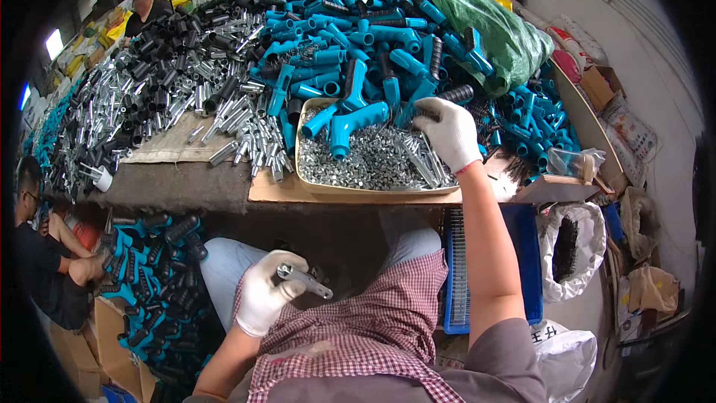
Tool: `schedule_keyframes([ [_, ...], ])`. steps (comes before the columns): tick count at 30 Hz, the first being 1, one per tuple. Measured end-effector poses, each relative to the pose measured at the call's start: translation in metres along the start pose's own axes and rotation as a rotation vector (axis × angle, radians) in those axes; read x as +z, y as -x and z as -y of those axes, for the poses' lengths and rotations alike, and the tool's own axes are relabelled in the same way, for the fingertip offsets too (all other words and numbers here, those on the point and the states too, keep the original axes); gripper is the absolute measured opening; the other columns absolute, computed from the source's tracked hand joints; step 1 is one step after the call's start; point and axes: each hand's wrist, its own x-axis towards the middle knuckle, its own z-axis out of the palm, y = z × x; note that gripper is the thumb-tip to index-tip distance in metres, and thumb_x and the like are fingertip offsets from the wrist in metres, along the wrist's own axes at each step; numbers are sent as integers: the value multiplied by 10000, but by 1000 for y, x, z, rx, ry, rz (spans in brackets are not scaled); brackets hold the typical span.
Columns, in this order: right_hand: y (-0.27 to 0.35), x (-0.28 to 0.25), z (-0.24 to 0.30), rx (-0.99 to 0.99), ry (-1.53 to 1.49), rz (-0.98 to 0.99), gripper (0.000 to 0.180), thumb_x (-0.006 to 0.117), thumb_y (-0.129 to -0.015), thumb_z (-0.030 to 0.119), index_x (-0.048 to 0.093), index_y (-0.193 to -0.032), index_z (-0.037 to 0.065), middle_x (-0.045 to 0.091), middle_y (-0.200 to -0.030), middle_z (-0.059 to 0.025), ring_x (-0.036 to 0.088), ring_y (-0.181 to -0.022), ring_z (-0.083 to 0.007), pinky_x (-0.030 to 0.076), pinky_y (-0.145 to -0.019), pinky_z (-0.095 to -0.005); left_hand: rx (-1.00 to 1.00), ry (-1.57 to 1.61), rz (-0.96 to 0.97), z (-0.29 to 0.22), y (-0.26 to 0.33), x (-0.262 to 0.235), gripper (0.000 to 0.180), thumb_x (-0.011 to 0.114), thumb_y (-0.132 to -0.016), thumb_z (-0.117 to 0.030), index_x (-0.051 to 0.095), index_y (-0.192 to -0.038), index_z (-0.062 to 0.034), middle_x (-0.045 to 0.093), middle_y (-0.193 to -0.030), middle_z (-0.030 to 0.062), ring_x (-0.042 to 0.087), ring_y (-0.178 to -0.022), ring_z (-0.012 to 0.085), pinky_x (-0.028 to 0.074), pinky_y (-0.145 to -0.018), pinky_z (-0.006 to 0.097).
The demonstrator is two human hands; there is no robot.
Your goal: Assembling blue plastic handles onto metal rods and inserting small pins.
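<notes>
My left hand (270,292), in a white glove, is above my lap with its fingers closed round a silver metal part (308,282) that has a round, holed end. At the right end of the cream tray (380,189), my gloved right hand (450,134) bends its fingers over a teal plastic handle housing (419,101); the hand partly hides the grip. Small metal pieces (358,155) fill the tray. Longer silver parts (422,160) lie in it below my right hand. A teal pistol-shaped housing (358,125) rests across its far side.
Beyond the tray rises a heap of teal housings (321,56), with a green sheet (492,33) over part. Metal tubes (160,93) are heaped on the left. A co-worker (52,261) sits at left beside piled teal-and-black handles (160,276). A blue crate (528,254) stands right of my lap.
</notes>
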Motion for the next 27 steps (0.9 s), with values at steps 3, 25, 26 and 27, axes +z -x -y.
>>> schedule_keyframes([
  [3,5,0,-6,62,-85,-21,306,749,-784,196,729,-1059,62,717,-1027,-164,696,-951,-300,527,-846,-365,-27,65,-8,-9,-3,-1,542,755,-838,-461,624,-1061,15,671,-937,68,639,-878,147,502,-800,285],
  [25,35,17,-7,-65,1,-383,267,773,-779,122,717,-1029,44,724,-965,-137,690,-908,-243,521,-811,-326,-73,107,-219,-15,-3,4,540,751,-860,-417,577,-1118,25,643,-935,70,661,-859,165,537,-763,276],
  [26,35,16,-4,16,-151,-421,259,764,-786,117,716,-1027,39,724,-968,-139,693,-897,-237,524,-805,-326,-38,167,-245,-15,-4,5,512,734,-878,-405,571,-1110,21,637,-932,74,660,-851,163,539,-754,278],
  [27,34,16,-3,98,-303,-455,250,755,-792,113,715,-1026,33,724,-971,-140,695,-886,-231,528,-798,-326,-3,226,-271,-14,-5,6,485,717,-896,-394,565,-1102,17,631,-929,77,658,-844,161,542,-745,281],
])
